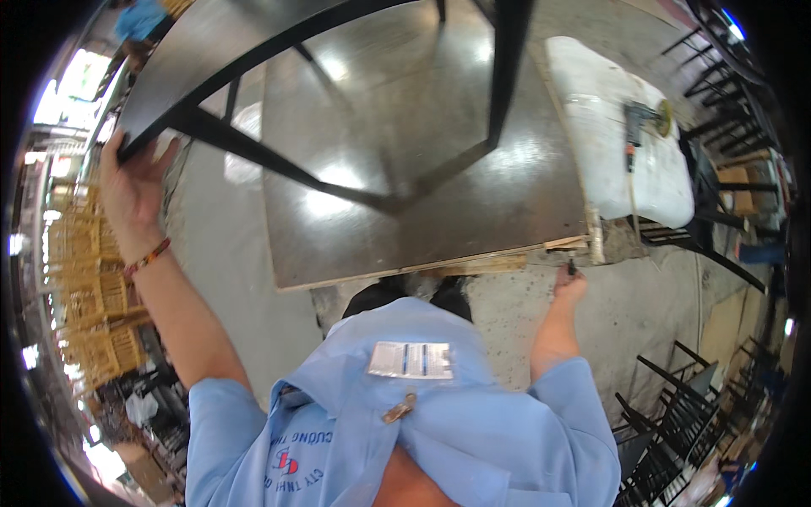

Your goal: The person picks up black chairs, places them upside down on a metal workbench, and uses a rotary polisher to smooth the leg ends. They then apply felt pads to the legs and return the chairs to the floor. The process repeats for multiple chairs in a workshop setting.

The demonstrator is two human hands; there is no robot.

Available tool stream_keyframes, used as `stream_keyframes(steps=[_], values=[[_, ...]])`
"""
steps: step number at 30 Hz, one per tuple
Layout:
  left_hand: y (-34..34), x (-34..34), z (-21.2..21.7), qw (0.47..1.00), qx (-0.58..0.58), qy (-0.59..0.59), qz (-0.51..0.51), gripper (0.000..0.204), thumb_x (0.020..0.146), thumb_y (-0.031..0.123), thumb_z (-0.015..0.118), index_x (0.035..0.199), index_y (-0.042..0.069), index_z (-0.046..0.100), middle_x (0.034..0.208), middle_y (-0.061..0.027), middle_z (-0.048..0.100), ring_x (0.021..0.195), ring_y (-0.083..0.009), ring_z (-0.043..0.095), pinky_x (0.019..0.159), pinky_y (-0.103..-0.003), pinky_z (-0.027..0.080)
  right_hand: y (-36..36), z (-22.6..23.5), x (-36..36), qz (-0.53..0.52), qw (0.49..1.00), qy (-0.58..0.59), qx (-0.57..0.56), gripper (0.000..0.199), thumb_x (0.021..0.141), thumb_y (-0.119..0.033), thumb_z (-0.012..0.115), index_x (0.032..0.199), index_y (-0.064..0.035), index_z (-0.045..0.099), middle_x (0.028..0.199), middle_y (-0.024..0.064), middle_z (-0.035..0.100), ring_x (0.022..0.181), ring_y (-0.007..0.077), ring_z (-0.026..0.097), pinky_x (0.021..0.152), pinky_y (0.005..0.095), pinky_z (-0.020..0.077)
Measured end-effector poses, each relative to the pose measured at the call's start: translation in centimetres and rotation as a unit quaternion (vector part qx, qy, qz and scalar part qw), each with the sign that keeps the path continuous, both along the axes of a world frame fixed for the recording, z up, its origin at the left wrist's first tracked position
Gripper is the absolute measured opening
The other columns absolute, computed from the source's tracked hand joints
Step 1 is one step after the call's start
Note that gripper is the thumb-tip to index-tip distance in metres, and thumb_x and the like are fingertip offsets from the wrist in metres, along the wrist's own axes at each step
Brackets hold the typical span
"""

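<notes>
A black wooden table (224,38) with slanted legs stands on a wide, shiny brown board (439,203) in front of me. My left hand (139,190) is raised at the far left, gripping the near-left corner of the black table. Its thumb stands apart from the other fingers, which are partly hidden at the edge. Low on the right, my right hand (570,286) is closed around a small dark object (572,267). That object sticks up out of the fist, close to the brown board's near-right corner. Its kind is too small to make out.
On a white wrapped slab (621,144) at the right lies a power tool (638,131) with a round disc. Black chairs (676,406) stand at the right. Yellowish wooden chairs (93,279) are stacked at the left. Another person (139,21) is at the top left.
</notes>
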State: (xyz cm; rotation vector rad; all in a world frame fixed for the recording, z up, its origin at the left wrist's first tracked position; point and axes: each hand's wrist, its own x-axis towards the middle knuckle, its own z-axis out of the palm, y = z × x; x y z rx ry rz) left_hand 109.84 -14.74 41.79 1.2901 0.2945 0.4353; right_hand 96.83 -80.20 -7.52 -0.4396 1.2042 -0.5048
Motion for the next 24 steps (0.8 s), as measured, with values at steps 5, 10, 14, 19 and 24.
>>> stream_keyframes(steps=[5, 10, 14, 19, 24], values=[[-1.1, -1.9, -2.4, 0.994, -0.027, -0.090, -0.047, 0.027, 0.092, 0.025, 0.057, 0.106, 0.004, 0.065, 0.110, -0.0131, 0.069, 0.105, -0.0255, 0.062, 0.104, -0.057, 0.039, 6.8, 7.9, 1.3, 0.030, 0.980, 0.134, -0.144, 0.024, 0.094, -0.017, 0.051, 0.103, 0.0040, 0.057, 0.091, 0.0132, 0.064, 0.085, 0.0274, 0.066, 0.074, 0.0379, 0.0541], [-0.7, -1.6, -3.0, 0.987, -0.018, -0.139, -0.082, 0.035, 0.092, 0.028, 0.053, 0.111, 0.002, 0.066, 0.109, -0.0128, 0.070, 0.104, -0.0258, 0.063, 0.098, -0.051, 0.043, 18.4, 20.5, 14.7, 0.341, 0.843, -0.229, -0.348, 0.043, 0.092, -0.010, 0.064, 0.131, 0.0027, 0.052, 0.112, 0.0121, 0.063, 0.101, 0.0207, 0.062, 0.088, 0.0339, 0.0506], [-1.6, 0.8, -2.3, 0.979, -0.047, -0.155, -0.125, 0.031, 0.091, 0.025, 0.053, 0.107, 0.002, 0.067, 0.105, -0.0124, 0.071, 0.099, -0.0272, 0.065, 0.094, -0.051, 0.045, 21.5, 21.8, 23.5, 0.421, 0.699, -0.142, -0.561, 0.044, 0.079, -0.018, 0.078, 0.115, 0.0020, 0.060, 0.097, 0.0074, 0.064, 0.086, 0.0154, 0.059, 0.076, 0.0286, 0.0468], [5.1, 4.2, -2.6, 0.967, -0.082, -0.155, -0.183, 0.027, 0.091, 0.021, 0.052, 0.103, 0.002, 0.067, 0.098, -0.0121, 0.071, 0.096, -0.0287, 0.066, 0.094, -0.053, 0.046, 25.4, 20.1, 21.2, 0.406, 0.724, -0.093, -0.550, 0.021, 0.077, -0.016, 0.079, 0.084, -0.0022, 0.065, 0.072, 0.0015, 0.060, 0.067, 0.0115, 0.056, 0.063, 0.0297, 0.0455], [13.5, 10.0, -2.3, 0.976, -0.053, -0.144, -0.156, 0.040, 0.087, 0.021, 0.055, 0.119, -0.002, 0.058, 0.120, -0.0161, 0.064, 0.118, -0.0324, 0.057, 0.106, -0.061, 0.037, 32.8, 17.6, 15.1, 0.414, 0.720, -0.126, -0.543, 0.019, 0.080, -0.015, 0.075, 0.075, -0.0026, 0.062, 0.071, 0.0008, 0.060, 0.067, 0.0109, 0.056, 0.065, 0.0294, 0.0467]])
